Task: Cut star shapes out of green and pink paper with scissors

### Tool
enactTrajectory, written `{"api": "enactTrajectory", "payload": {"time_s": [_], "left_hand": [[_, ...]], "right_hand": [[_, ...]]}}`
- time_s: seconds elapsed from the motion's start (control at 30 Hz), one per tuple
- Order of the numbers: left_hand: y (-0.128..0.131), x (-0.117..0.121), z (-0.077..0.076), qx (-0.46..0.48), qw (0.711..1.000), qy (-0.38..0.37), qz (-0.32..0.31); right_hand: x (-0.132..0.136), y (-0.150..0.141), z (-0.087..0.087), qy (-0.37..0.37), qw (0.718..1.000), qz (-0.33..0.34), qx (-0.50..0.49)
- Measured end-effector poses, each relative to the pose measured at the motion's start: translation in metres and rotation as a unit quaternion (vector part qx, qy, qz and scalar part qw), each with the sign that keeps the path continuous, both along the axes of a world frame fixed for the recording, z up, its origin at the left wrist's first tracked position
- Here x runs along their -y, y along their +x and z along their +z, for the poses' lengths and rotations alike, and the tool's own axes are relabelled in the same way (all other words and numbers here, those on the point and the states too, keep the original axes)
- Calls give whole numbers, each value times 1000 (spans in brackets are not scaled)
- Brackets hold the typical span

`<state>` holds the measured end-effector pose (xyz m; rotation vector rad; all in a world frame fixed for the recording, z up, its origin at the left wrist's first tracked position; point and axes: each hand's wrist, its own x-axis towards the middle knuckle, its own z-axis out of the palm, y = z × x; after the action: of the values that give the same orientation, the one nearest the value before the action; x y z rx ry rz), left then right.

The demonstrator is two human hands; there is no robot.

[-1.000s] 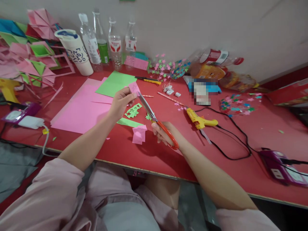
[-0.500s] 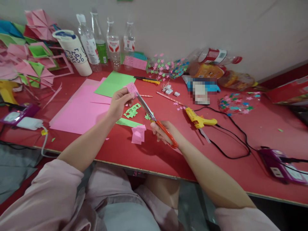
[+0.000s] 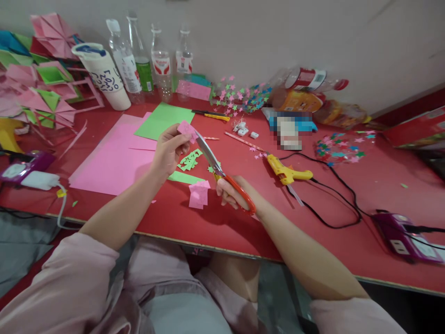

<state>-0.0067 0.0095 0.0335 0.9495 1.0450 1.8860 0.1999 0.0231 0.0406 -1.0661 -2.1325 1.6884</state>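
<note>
Between the fingers of my left hand [image 3: 170,150] is a small square of pink paper [image 3: 187,131], held up above the table. My right hand [image 3: 238,191] grips the orange handles of a pair of scissors [image 3: 209,155]. The blades point up and left, and their tips meet the paper's right edge. Whether the tips have cut into it, I cannot make out. Below lie green paper scraps with star-shaped holes [image 3: 190,160], a green strip [image 3: 187,178] and a small stack of pink paper pieces [image 3: 199,195].
Large pink sheets [image 3: 107,157] and a green sheet [image 3: 163,121] lie left on the red table [image 3: 215,232]. A yellow glue gun [image 3: 288,171] with a black cord rests at right. Bottles [image 3: 162,67], a white tumbler [image 3: 106,76] and a utility knife [image 3: 215,117] are further back.
The pink paper has turned slightly in my left hand and shows more of its face. The scissors have barely moved. The whole view has shifted a little.
</note>
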Motion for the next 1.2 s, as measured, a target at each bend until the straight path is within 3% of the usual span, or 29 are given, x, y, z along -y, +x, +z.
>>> {"api": "enactTrajectory", "payload": {"time_s": [0.67,0.93,1.2], "left_hand": [[5,0,-1,35,999,-12,-14],[5,1,2,121,989,-63,-63],[5,2,1,85,994,-46,-44]], "right_hand": [[-9,-3,-9,-54,998,8,12],[-11,-1,-10,-42,999,2,19],[-10,0,-7,-31,999,-3,33]]}}
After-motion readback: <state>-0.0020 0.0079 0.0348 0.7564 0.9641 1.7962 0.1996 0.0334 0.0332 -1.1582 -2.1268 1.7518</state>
